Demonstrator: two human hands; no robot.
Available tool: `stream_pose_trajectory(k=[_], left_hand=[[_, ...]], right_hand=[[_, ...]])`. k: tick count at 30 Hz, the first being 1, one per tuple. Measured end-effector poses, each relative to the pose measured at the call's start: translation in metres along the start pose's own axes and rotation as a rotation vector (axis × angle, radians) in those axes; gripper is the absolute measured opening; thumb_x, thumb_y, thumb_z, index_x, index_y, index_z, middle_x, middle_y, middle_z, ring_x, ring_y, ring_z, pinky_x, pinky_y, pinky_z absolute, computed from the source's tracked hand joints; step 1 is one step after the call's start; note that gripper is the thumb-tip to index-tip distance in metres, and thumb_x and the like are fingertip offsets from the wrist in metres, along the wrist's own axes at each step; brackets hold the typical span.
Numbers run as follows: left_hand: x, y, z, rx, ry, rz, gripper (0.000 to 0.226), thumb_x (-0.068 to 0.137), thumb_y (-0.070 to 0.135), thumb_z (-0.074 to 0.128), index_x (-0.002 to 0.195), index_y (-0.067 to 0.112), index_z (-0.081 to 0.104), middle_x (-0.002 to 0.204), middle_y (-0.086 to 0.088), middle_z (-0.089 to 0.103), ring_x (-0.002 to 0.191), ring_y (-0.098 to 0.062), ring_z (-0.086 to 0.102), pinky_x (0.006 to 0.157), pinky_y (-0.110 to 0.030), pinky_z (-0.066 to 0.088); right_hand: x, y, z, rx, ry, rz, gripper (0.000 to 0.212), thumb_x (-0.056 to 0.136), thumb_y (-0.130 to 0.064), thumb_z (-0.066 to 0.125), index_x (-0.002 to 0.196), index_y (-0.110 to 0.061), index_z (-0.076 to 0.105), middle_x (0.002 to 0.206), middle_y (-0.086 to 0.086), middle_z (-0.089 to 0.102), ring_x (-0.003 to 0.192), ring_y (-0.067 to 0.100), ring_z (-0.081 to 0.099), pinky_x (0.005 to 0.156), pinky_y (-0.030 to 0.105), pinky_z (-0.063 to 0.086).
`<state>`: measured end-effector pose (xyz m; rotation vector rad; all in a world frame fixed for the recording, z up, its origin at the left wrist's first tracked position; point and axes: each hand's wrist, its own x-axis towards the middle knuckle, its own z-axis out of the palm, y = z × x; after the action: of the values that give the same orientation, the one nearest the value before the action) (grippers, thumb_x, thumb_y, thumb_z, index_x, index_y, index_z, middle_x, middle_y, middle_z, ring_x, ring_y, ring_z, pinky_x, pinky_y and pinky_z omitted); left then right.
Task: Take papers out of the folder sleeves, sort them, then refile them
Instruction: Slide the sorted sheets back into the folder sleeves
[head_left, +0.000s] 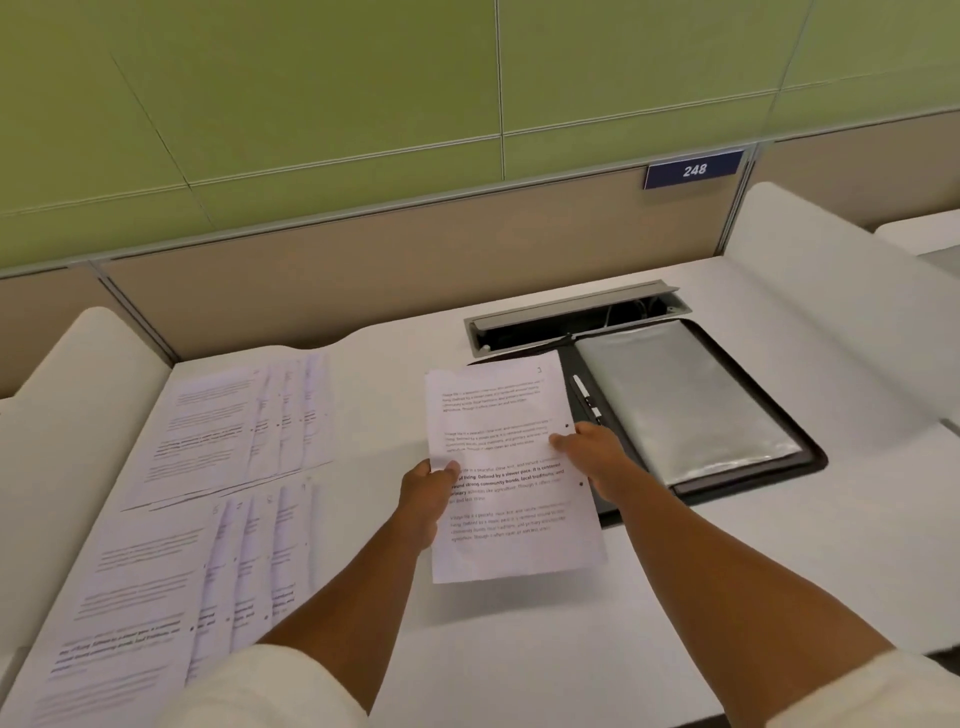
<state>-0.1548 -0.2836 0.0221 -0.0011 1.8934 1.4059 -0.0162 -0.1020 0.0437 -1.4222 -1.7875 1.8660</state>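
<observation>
Both hands (423, 499) (592, 457) hold one printed sheet (506, 467) above the desk (519, 649).

Soft, even light fills the room, with faint shadows. Dull glare sits on the plastic sleeves (685, 400). The papers at the left (171, 525) are smeared and out of focus, and the wide lens bends the partition lines at the edges.

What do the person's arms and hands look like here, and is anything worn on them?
Both hands, left and right, are bare, with no gloves, rings or watch visible. The forearms are bare too. Cream-white sleeves end near the elbows at the bottom of the view.
</observation>
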Motion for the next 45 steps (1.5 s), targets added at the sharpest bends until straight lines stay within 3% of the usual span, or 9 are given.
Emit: stream_pose_trajectory(k=[6, 12, 18, 23, 27, 30, 35, 40, 45], left_hand=[[0.024, 0.01, 0.021, 0.035, -0.098, -0.021, 0.021, 0.099, 0.027, 0.061, 0.117, 0.018, 0.065, 0.11, -0.005, 0.073, 0.097, -0.025, 0.07, 0.081, -0.041, 0.056], [0.048, 0.029, 0.042, -0.011, -0.117, 0.007, 0.028, 0.096, 0.027, 0.066, 0.121, 0.015, 0.065, 0.11, -0.003, 0.072, 0.097, -0.023, 0.07, 0.08, -0.036, 0.057], [0.057, 0.042, 0.082, -0.027, -0.167, -0.003, 0.032, 0.098, 0.025, 0.064, 0.128, 0.015, 0.061, 0.116, -0.004, 0.07, 0.099, -0.023, 0.069, 0.078, -0.038, 0.056], [0.057, 0.04, 0.124, -0.001, -0.147, -0.002, 0.026, 0.1, 0.022, 0.059, 0.125, 0.017, 0.061, 0.109, -0.002, 0.07, 0.093, -0.023, 0.069, 0.079, -0.04, 0.055], [0.05, 0.032, 0.166, -0.006, -0.125, -0.058, 0.021, 0.1, 0.02, 0.059, 0.121, 0.018, 0.061, 0.106, -0.004, 0.072, 0.093, -0.025, 0.071, 0.073, -0.041, 0.057], [0.045, 0.025, 0.199, -0.048, -0.125, -0.09, 0.021, 0.1, 0.019, 0.059, 0.12, 0.015, 0.063, 0.108, -0.005, 0.072, 0.094, -0.026, 0.071, 0.072, -0.039, 0.057], [0.04, 0.017, 0.241, -0.094, -0.052, -0.093, 0.018, 0.101, 0.019, 0.058, 0.117, 0.013, 0.063, 0.108, -0.004, 0.071, 0.094, -0.022, 0.068, 0.075, -0.035, 0.055], [0.039, 0.01, 0.267, -0.112, 0.022, -0.089, 0.021, 0.099, 0.013, 0.06, 0.12, 0.011, 0.06, 0.109, -0.006, 0.07, 0.099, -0.025, 0.068, 0.087, -0.042, 0.056], [0.036, 0.008, 0.284, -0.087, -0.017, -0.122, 0.015, 0.098, 0.007, 0.059, 0.113, 0.011, 0.059, 0.108, -0.005, 0.069, 0.094, -0.021, 0.067, 0.076, -0.035, 0.054]], right_hand=[[0.018, -0.003, -0.011, -0.014, 0.12, -0.008, 0.02, 0.088, -0.014, 0.056, 0.104, -0.016, 0.069, 0.104, 0.005, 0.072, 0.092, 0.027, 0.069, 0.083, 0.043, 0.059], [0.023, -0.004, -0.033, -0.049, 0.152, 0.013, 0.021, 0.09, -0.01, 0.055, 0.108, -0.013, 0.067, 0.102, 0.006, 0.07, 0.087, 0.023, 0.067, 0.07, 0.031, 0.055], [0.035, 0.006, -0.076, -0.013, 0.092, 0.092, 0.015, 0.09, -0.009, 0.062, 0.104, -0.014, 0.067, 0.102, 0.008, 0.071, 0.091, 0.029, 0.069, 0.084, 0.044, 0.058], [0.054, 0.017, -0.115, -0.027, 0.047, 0.119, 0.015, 0.091, -0.01, 0.064, 0.106, -0.011, 0.066, 0.104, 0.009, 0.071, 0.091, 0.028, 0.069, 0.086, 0.044, 0.057], [0.068, 0.024, -0.151, -0.042, 0.075, 0.095, 0.019, 0.092, -0.016, 0.064, 0.11, -0.009, 0.063, 0.103, 0.007, 0.07, 0.087, 0.027, 0.069, 0.071, 0.037, 0.057], [0.079, 0.03, -0.178, -0.012, 0.119, 0.057, 0.016, 0.093, -0.014, 0.061, 0.107, -0.01, 0.065, 0.102, 0.007, 0.071, 0.088, 0.027, 0.069, 0.076, 0.039, 0.059], [0.095, 0.041, -0.223, -0.122, 0.103, 0.019, 0.017, 0.09, -0.012, 0.06, 0.104, -0.012, 0.068, 0.1, 0.003, 0.071, 0.084, 0.019, 0.067, 0.064, 0.026, 0.052], [0.112, 0.049, -0.255, -0.21, 0.014, 0.014, 0.013, 0.09, -0.02, 0.063, 0.101, -0.015, 0.067, 0.096, 0.001, 0.072, 0.085, 0.023, 0.07, 0.076, 0.038, 0.06], [0.123, 0.056, -0.268, -0.229, 0.066, -0.066, 0.02, 0.095, -0.028, 0.058, 0.108, -0.014, 0.065, 0.097, 0.002, 0.07, 0.086, 0.022, 0.069, 0.077, 0.037, 0.057]])
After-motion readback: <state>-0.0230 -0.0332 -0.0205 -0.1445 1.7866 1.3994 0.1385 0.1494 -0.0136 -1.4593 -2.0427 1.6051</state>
